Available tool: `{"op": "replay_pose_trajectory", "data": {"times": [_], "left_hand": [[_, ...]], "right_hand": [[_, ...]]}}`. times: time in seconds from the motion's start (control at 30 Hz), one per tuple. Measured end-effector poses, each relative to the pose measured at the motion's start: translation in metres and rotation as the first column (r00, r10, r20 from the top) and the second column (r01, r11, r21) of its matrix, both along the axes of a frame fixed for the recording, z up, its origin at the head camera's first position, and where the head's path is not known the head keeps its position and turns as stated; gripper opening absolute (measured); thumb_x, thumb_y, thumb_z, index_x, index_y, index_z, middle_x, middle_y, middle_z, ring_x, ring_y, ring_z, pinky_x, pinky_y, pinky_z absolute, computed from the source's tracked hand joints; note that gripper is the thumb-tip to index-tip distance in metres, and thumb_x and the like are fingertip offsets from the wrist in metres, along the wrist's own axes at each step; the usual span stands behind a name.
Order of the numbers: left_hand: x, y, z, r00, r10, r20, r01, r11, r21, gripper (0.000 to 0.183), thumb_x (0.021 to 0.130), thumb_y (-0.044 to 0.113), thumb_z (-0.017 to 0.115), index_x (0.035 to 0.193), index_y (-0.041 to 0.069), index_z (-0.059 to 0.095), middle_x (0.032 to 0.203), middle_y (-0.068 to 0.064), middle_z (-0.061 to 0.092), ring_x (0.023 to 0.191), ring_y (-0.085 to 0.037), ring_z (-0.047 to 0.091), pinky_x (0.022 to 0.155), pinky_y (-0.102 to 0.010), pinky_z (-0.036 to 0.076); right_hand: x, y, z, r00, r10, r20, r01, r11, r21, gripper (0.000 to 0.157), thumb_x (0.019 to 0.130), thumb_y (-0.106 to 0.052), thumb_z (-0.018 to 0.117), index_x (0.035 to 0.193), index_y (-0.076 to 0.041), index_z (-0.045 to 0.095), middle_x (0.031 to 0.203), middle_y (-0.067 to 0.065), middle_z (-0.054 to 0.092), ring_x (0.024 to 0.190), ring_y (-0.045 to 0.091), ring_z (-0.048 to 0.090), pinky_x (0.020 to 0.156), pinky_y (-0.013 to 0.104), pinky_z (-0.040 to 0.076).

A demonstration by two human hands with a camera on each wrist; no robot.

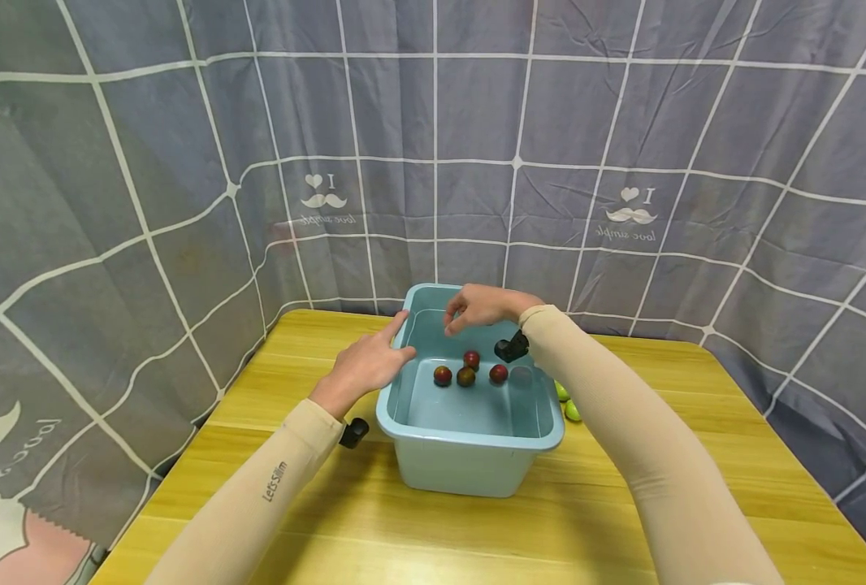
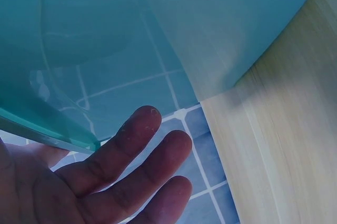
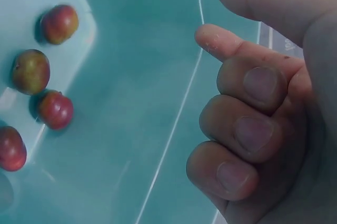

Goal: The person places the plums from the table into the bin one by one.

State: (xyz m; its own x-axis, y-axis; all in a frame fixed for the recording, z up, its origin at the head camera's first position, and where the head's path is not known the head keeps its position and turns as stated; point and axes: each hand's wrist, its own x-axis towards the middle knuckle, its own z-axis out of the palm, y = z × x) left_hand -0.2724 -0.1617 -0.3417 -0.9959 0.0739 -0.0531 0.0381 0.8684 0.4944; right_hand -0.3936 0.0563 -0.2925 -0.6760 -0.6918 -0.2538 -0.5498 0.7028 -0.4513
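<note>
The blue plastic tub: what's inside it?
Four reddish, plum-like fruits and a faint round shape, too unclear to identify. The right hand and sleeve cover part of the far right interior.

Your head view is bright and even; light seems to come from above. You've got pale glare on the table (image 1: pixel 404 552) in front of the tub (image 1: pixel 465 467), soft shadows left and right of it. Wide lens bows the grid on the curtain (image 1: pixel 477 106) behind the tub. Your left wrist view runs dim and blue: left hand (image 1: pixel 363 363) shaded at the tub's rim, woodgrain beside the tub soft. Your right wrist view is hazy teal; right hand (image 1: pixel 487 305) darker than the tub's floor.
</note>
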Motion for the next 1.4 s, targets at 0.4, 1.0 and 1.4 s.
{"op": "replay_pose_trajectory", "data": {"times": [0.4,1.0,1.4], "left_hand": [[0.001,0.001,0.0,1.0,0.005,-0.024,-0.005,1.0,-0.012,0.074,0.097,0.051,0.045,0.162,0.038,0.012,0.107,-0.009,0.068,0.087,-0.026,0.063,0.057,-0.038,0.044],[0.001,0.0,-0.002,1.0,-0.003,-0.031,0.004,1.0,0.016,0.074,0.097,0.051,0.043,0.163,0.037,0.012,0.147,-0.013,0.054,0.094,-0.029,0.063,0.059,-0.038,0.044],[0.002,0.0,-0.002,1.0,-0.006,-0.024,0.006,1.0,0.013,0.075,0.097,0.05,0.043,0.163,0.037,0.01,0.148,-0.014,0.054,0.093,-0.029,0.063,0.057,-0.038,0.044]], "right_hand": [[0.018,0.036,0.016,0.999,0.001,-0.051,-0.005,0.997,-0.077,0.021,0.095,-0.03,0.069,0.112,-0.018,0.073,0.067,-0.002,0.044,0.065,0.015,0.038,0.067,0.032,0.035],[0.051,0.13,0.008,0.989,-0.148,0.023,0.148,0.946,-0.288,0.032,0.098,-0.031,0.066,0.122,-0.01,0.07,0.066,0.002,0.045,0.056,0.015,0.035,0.069,0.034,0.041],[0.068,0.187,-0.023,0.948,-0.296,0.117,0.317,0.852,-0.416,0.033,0.098,-0.037,0.065,0.124,-0.016,0.067,0.068,0.002,0.042,0.055,0.012,0.033,0.056,0.028,0.035]]}}
